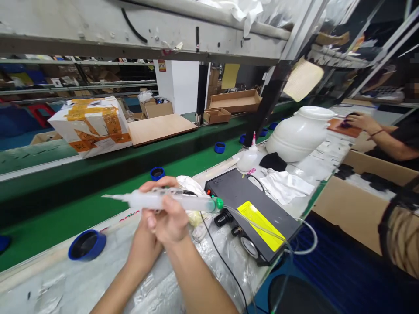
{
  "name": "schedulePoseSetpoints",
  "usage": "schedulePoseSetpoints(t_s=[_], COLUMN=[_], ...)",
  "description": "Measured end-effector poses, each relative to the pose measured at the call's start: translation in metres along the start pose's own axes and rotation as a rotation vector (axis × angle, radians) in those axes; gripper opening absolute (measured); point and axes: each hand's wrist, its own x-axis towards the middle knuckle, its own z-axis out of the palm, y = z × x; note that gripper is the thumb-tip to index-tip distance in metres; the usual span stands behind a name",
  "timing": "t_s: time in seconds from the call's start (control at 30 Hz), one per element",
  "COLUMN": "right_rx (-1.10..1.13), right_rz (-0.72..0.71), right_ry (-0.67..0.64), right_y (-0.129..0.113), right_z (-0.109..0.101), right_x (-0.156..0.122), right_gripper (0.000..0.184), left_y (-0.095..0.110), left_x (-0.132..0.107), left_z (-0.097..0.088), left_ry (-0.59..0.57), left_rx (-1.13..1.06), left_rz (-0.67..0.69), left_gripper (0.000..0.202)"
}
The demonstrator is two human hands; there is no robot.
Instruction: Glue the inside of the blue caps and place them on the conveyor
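A translucent glue dispensing syringe (140,200) lies nearly level in front of me, its pale tapered tip pointing left. A green cap (218,203) at its right end joins a clear thin hose. My right hand (173,222) is closed around the barrel, its thumb on the near side. Just behind it, my left hand (147,233) is close under the syringe; its fingers are mostly hidden by the right hand and the barrel. Right of the hands sits a dark dispenser box (235,192) with a yellow label, knobs and a round gauge.
Blue ring-shaped parts (101,244) lie on the bench edge and green belt (183,159). A white jar (297,135), squeeze bottle (250,159) and white cloth (288,185) stand behind the dispenser. A taped carton (94,126) is across the belt. Another person's hand (363,124) works at right.
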Motion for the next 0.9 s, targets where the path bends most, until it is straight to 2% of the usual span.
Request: schedulePoseSetpoints(t_s=[0.03,0.07,0.1,0.13,0.17,0.23,0.3,0.37,0.4,0.5,0.6,0.73,0.9], right_rx=[-0.033,-0.069,-0.093,-0.11,-0.126,-0.161,-0.209,-0.289,-0.342,-0.452,-0.486,-0.55,-0.742], right_rz=[-0.014,-0.026,-0.046,-0.064,-0.066,-0.036,0.02,0.079,0.095,0.157,0.247,0.271,0.159], right_ry=[0.048,0.097,0.143,0.177,0.2,0.21,0.208,0.215,0.217,0.153,0.104,0.044,-0.081], right_y=[0.0,0.001,0.003,0.005,0.009,0.019,0.031,0.045,0.05,0.063,0.071,0.075,0.072], right_z=[-0.005,-0.009,-0.013,-0.016,-0.019,-0.023,-0.027,-0.03,-0.032,-0.035,-0.035,-0.033,-0.027], right_x=[0.003,0.005,0.008,0.009,0.01,0.01,0.007,0.002,0.0,-0.008,-0.015,-0.026,-0.04], right_gripper=[0.035,0.035,0.036,0.036,0.035,0.035,0.033,0.032,0.034,0.04,0.039,0.035,0.018], left_y=[-0.009,-0.016,-0.021,-0.024,-0.026,-0.029,-0.03,-0.031,-0.031,-0.028,-0.027,-0.03,-0.031], left_x=[-0.01,-0.021,-0.03,-0.037,-0.04,-0.036,-0.025,-0.016,-0.014,-0.017,-0.023,-0.023,-0.02], left_z=[-0.021,-0.044,-0.067,-0.089,-0.109,-0.138,-0.154,-0.16,-0.161,-0.165,-0.17,-0.167,-0.156], left_ry=[0.03,0.084,0.179,0.323,0.433,0.497,0.389,0.219,0.16,0.047,-0.059,0.005,-0.018], left_rx=[0.072,0.225,0.354,0.445,0.529,0.617,0.538,0.387,0.328,0.189,0.136,0.276,0.348], left_rz=[0.026,0.141,0.254,0.328,0.34,0.183,-0.072,-0.238,-0.267,-0.229,-0.156,-0.061,0.013], left_gripper=[0.02,0.018,0.02,0.026,0.035,0.066,0.086,0.094,0.099,0.103,0.083,0.052,0.046])
